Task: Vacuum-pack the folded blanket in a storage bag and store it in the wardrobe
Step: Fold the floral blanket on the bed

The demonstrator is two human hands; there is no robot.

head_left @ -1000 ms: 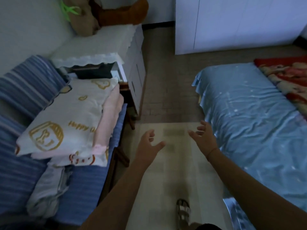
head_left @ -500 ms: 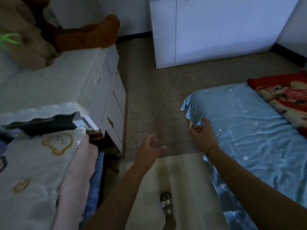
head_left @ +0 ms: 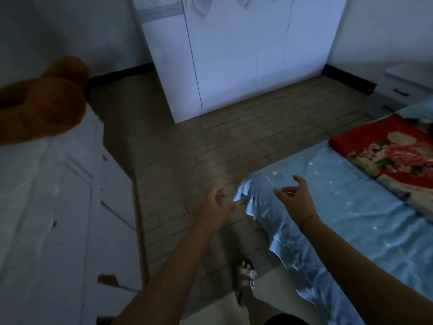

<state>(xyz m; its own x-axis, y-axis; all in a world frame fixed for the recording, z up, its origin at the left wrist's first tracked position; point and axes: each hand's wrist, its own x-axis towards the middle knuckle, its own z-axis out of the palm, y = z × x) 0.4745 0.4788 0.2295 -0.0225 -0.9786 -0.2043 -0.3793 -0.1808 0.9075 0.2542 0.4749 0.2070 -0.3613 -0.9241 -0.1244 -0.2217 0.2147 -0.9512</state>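
Both the left hand (head_left: 214, 207) and the right hand (head_left: 296, 200) have moved forward with the view. The view has swung up, so the pillows seen earlier are out of sight and the wardrobe (head_left: 246, 55) shows more of its height.

The left fingers (head_left: 218, 191) are loosely spread and slightly bent. They hold nothing and hang in the air just off the near corner of the bed (head_left: 351, 221), over the brick-patterned floor (head_left: 175, 148). The right fingers (head_left: 299, 179) curve in a loose claw with the thumb apart. They also hold nothing and hover above that same corner of the bed's blue sheet. Both bare forearms reach in from the lower edge.

A sandalled foot (head_left: 246, 274) stands on the floor just beside the bed. A red flowered blanket (head_left: 386, 146) lies on the bed farther along, well apart from either hand; whether it is folded I cannot tell. The white wardrobe, its doors closed, stands across the floor from the bed. A white chest of drawers (head_left: 70, 207) with a brown plush toy (head_left: 51, 106) on top faces the bed across the aisle.
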